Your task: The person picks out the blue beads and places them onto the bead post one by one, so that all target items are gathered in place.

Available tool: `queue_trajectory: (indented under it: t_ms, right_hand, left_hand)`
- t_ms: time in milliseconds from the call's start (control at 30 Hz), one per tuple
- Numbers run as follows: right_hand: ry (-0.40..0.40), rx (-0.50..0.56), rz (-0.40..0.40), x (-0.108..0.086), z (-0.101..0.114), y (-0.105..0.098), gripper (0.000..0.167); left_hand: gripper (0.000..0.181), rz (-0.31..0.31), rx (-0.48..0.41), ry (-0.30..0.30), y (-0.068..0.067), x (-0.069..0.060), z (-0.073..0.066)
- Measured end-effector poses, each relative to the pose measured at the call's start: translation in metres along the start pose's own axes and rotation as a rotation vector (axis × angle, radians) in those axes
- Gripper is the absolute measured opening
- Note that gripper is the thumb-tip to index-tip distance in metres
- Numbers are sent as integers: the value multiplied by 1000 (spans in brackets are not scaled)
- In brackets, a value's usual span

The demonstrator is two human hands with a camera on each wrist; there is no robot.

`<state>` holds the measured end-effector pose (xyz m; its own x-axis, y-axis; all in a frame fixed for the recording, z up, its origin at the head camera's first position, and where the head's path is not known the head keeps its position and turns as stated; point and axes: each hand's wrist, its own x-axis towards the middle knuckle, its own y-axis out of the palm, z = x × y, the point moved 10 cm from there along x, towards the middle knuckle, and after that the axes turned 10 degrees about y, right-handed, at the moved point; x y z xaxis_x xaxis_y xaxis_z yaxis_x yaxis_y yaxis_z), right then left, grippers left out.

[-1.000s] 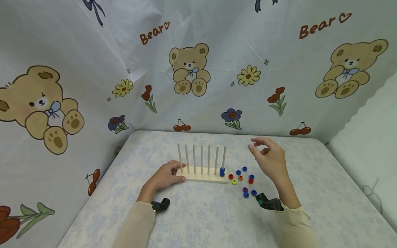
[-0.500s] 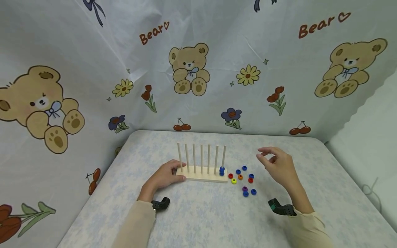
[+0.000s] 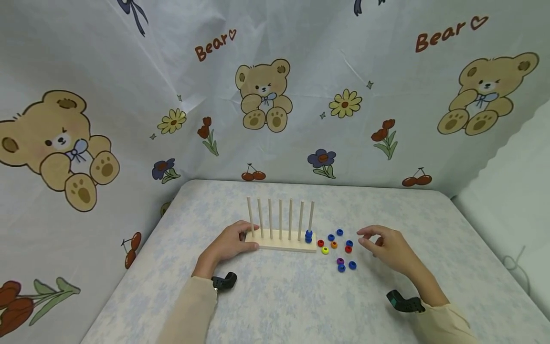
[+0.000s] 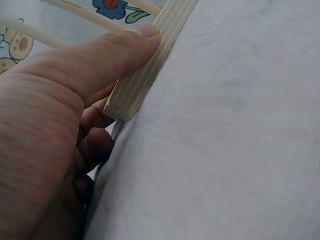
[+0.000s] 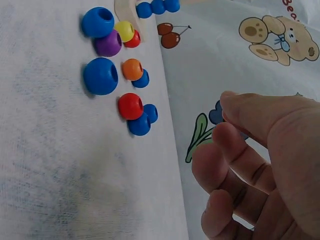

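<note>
The rack [image 3: 279,242] is placed near the middle of the surface [image 3: 275,301], and seven upright pegs [image 3: 280,220] are carried along its length. Its left end is grasped by the left hand [image 3: 229,242], the thumb [image 4: 125,47] being laid along the front edge while the fingers [image 4: 100,142] are tucked round the end and behind; because they are shadowed and partly hidden in the left wrist view, how firmly they are pressed cannot quite be told. On the rightmost peg, three stacked blue beads [image 3: 308,237] are threaded, low against the base. Just to the right of the rack, more beads are scattered: a yellow bead [image 3: 325,251], an orange bead [image 3: 334,245], a purple bead [image 3: 341,261], two red beads [image 3: 320,243] and five loose blue beads [image 3: 352,265]. One red bead is set just beside the rack's right end, and the purple bead is found close behind a blue one. Nothing is held by the right hand [image 3: 388,247], which is poised just right of the scatter, its fingers loosely bent and its thumb apart from them. A small black camera [image 3: 404,302] is worn on each wrist, below which pale sleeves [image 3: 191,306] are seen. The surface is backed by a cloth [image 3: 301,43] printed with bears and flowers.
</note>
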<state>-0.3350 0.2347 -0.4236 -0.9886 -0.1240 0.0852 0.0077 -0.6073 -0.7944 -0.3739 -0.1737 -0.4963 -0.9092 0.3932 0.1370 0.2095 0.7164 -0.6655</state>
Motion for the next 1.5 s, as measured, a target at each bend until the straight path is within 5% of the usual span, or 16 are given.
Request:
queue_trajectory:
  t_ms: [500,867,1500]
  right_hand:
    - [57,77,305,-7,-15,41,27]
    - [91,108,361,-14,-21,53,30]
    - [-4,10,338,-14,-13,63,29]
  left_hand:
    - [51,2,-10,5,-5,3,-3]
    - [51,-1,-21,5,-4,3,-3]
    - [51,2,9,10,0,-1,-2]
